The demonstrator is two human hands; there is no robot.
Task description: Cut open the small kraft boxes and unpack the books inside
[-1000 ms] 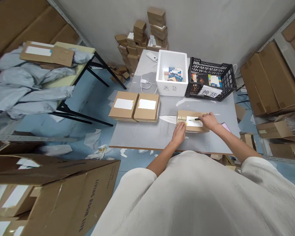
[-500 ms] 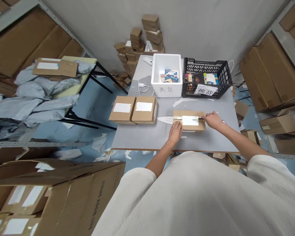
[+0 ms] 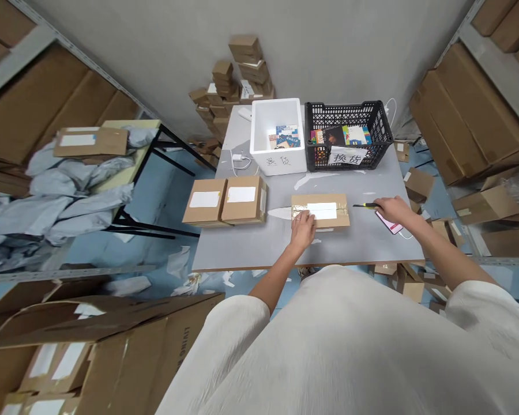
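One box (image 3: 322, 211) touches the left hand (image 3: 303, 229); the right (image 3: 391, 210) grips one cutter (image 3: 365, 205).

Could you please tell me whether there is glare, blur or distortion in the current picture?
Head view, centre: light is soft and even; the tape on the box glints, and its white label is washed out, with no readable print. Head view, edges: wide-angle distortion seems to tilt the shelf beams, and the grey parcels at left look softer than the box.
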